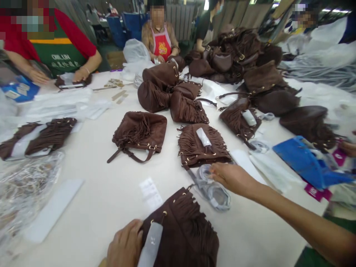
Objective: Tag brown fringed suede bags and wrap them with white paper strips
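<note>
At the bottom, my left hand [125, 243] rests on the edge of a dark brown fringed bag [185, 233], fingers bent against it beside a handle wrapped in white film [151, 243]. My right hand [235, 178] reaches in from the right, its fingers closed on the near end of a plastic-wrapped strap [204, 171]. The strap's coil [219, 197] lies on the table just below that hand. Right behind it lies another fringed bag [191, 146] with a white-wrapped piece [204, 137] on top.
A brown bag [139, 129] lies left of centre, with several more piled behind [236, 48]. Clear plastic packing [27, 193] and a white strip [54, 209] lie at left. A blue item [303, 163] lies at right. Co-workers [63, 52] stand across the table; another hand [347, 148] shows at right.
</note>
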A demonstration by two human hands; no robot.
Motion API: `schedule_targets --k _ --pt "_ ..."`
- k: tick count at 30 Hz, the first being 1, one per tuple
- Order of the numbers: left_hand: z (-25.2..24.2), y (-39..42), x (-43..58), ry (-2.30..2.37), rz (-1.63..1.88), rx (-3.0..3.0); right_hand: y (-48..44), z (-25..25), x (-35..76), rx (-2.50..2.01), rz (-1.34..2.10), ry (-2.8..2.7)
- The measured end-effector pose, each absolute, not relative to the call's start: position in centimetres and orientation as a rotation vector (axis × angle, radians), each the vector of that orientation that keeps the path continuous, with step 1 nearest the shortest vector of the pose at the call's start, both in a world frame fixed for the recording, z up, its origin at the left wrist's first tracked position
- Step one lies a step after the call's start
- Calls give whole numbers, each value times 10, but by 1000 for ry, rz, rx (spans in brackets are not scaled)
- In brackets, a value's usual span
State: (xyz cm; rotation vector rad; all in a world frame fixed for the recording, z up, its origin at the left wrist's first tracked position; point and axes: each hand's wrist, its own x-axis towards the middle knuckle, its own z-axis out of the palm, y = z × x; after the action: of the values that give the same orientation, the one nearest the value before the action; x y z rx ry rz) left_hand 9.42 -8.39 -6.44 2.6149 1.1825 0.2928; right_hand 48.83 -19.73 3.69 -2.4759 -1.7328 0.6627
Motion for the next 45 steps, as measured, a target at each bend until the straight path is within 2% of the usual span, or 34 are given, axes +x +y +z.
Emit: schedule_targets --k 2,5,8,12,16,18,24,28,31,33,36,39,45 --pt "-42 -72 100 1166 323 2463 -240 23 482 -2605 632 -1605" --pt "-3 -69 129 1309 404 2329 -278 -1 468 -2636 779 -1393" --pt "17 -86 174 1119 186 2399 -288 -16 457 -2659 820 -1264" --pt "8 -104 211 1008 -42 2532 -291 -15 462 -2736 687 -1316" --pt "-6 -104 211 1016 -26 2477 -280 -1 481 -2698 811 -1354" --pt "-10 -103 208 1001 -19 2423 -261 1 490 -2727 770 -1254" --pt "-3 -94 191 804 32 2226 -218 -26 496 -2761 706 -1282" --pt "7 -88 179 717 -115 2011 -220 -21 487 -2617 370 -1103" --pt "6 -91 181 806 -172 1955 -206 -5 477 -2355 152 -1255" --pt "3 -92 184 862 -180 1926 -186 1 469 -2092 268 -1369" --pt "-1 -86 193 922 -126 1791 -152 0 457 -1823 693 -1195" --pt "-4 -76 214 994 -29 1638 -125 -2 453 -1723 1014 -986" --pt "-26 -82 283 794 -7 1604 -125 14 473 -1644 1375 -1054"
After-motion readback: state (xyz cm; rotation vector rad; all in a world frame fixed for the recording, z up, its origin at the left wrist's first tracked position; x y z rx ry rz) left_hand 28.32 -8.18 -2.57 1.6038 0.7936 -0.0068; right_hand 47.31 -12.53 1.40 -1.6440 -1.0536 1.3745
